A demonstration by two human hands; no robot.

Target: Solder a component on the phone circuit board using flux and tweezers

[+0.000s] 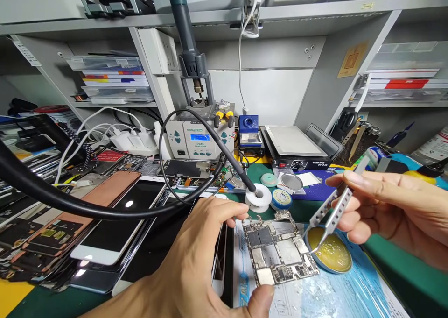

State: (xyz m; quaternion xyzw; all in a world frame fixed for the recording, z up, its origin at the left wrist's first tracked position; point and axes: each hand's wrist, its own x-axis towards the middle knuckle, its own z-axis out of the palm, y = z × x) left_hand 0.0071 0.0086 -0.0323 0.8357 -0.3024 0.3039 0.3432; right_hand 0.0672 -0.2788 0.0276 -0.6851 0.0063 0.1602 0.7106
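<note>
A phone circuit board [280, 250] with metal shields and dark chips is over a blue-and-white mat [297, 299]. My left hand [196, 257] spans its left side, the thumb at the near edge and the fingertips by the far left corner, gripping it between them. In my right hand [388, 203] is a pair of silver tweezers [338, 210], held between thumb and fingers. Their bent tips reach the board's right edge, and I cannot tell whether they pinch anything. Right behind the tips sits a round open tin of yellow paste [329, 250].
A white solder spool [258, 199] and a blue round tin [282, 199] stand behind the board. Phones [119, 224] crowd the left, crossed by a thick black cable [105, 210]. Farther back are a soldering station [199, 138] and a hot plate [297, 143].
</note>
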